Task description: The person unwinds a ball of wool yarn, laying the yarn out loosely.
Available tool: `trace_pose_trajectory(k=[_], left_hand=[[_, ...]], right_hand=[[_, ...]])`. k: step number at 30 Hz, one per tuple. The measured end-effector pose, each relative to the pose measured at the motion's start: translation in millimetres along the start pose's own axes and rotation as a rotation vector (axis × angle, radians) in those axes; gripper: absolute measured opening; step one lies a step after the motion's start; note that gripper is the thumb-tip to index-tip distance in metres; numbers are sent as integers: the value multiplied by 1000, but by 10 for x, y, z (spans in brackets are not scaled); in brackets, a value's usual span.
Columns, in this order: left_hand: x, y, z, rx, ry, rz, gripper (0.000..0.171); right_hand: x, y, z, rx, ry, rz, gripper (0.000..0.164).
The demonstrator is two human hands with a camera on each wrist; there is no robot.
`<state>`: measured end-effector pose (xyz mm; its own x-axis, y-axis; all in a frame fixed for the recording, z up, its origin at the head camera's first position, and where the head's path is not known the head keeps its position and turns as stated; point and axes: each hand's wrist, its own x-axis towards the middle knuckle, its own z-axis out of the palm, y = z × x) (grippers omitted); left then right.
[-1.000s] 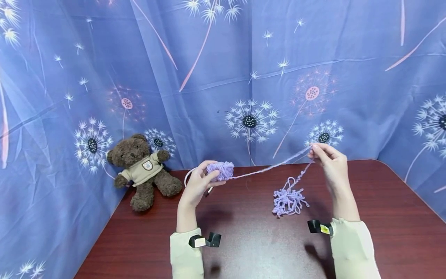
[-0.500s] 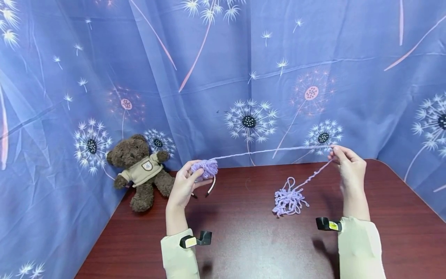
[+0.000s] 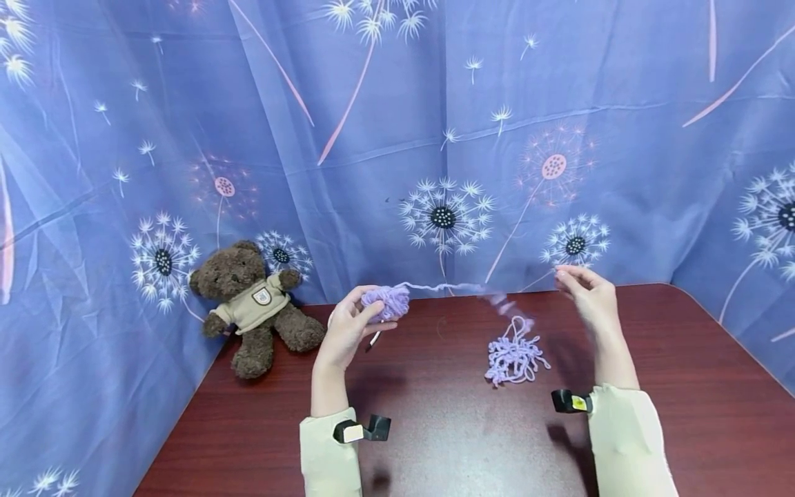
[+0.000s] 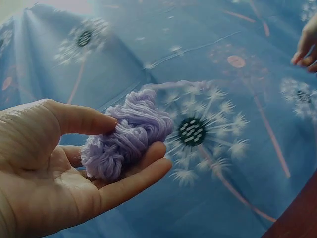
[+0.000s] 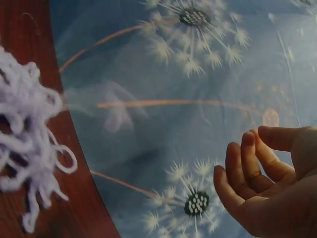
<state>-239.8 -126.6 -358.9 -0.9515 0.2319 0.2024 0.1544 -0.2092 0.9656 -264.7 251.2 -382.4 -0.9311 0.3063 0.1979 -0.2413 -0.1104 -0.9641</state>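
Observation:
A wound bundle of lilac yarn [image 3: 386, 304] is held in my left hand [image 3: 348, 328], pinched between thumb and fingers, as the left wrist view shows closely. A thin white band with a dark tip [image 3: 373, 339] pokes out below that hand. From the bundle a yarn strand [image 3: 435, 286] runs right through the air, its far part blurred, down toward a loose tangle of lilac yarn [image 3: 515, 359] on the table. My right hand [image 3: 586, 293] is raised right of the tangle, fingers loosely bent and thumb near the index fingertip. Nothing shows between its fingers in the right wrist view [image 5: 267, 178].
A brown teddy bear [image 3: 261, 304] in a beige top leans at the table's back left corner. The dark red table [image 3: 447, 428] ends at a blue dandelion-print curtain [image 3: 373, 228]. Black wrist mounts sit on both sleeves.
The strand stretched taut to the right hand, then slipped free and now falls slack toward the tangle. The right hand moved right, then back left; the left hand went left and returned.

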Motion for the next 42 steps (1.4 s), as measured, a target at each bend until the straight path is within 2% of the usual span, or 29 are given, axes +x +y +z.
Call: trace_pose_trajectory(k=[3,6,8,12,14,16,20,24,27,30,35,39,42], left_hand=[[15,-17,100,19,-44,6,27],[18,-18,170,37,-96,9,28],[24,-19,208,49,-119,4,29],[47,-22,266,65,-141,1,31],[57,-24,280,68,-147,5,32],[64,-29,280,73,-149,4,32],[60,-43,230,85,-134,-2,31],[44,-36,137,70,-89,2,30],[27,-13,64,53,-37,7,30],[12,8,-2,46,8,0,30],[-14,25,-110,34,39,4,30],[-43,46,-167,13,52,25,28],[-61,45,-204,13,62,31,26]], right_hand=[[-44,12,139,-230,-35,-24,14],[-146,-27,364,-427,-133,-44,36],[-246,-61,559,-460,-248,-52,43],[-464,-102,947,-432,-486,-82,42],[-547,-101,1076,-416,-549,-115,36],[-593,-96,1132,-414,-567,-143,30],[-560,-134,1036,-450,-513,-160,24],[-441,-226,792,-511,-412,-157,27],[-331,-260,607,-486,-321,-154,22],[-226,-250,431,-408,-231,-152,13],[-114,-202,189,-234,-99,-137,27],[-69,-172,61,-85,-7,-117,23],[-46,-153,4,-44,62,-108,22]])
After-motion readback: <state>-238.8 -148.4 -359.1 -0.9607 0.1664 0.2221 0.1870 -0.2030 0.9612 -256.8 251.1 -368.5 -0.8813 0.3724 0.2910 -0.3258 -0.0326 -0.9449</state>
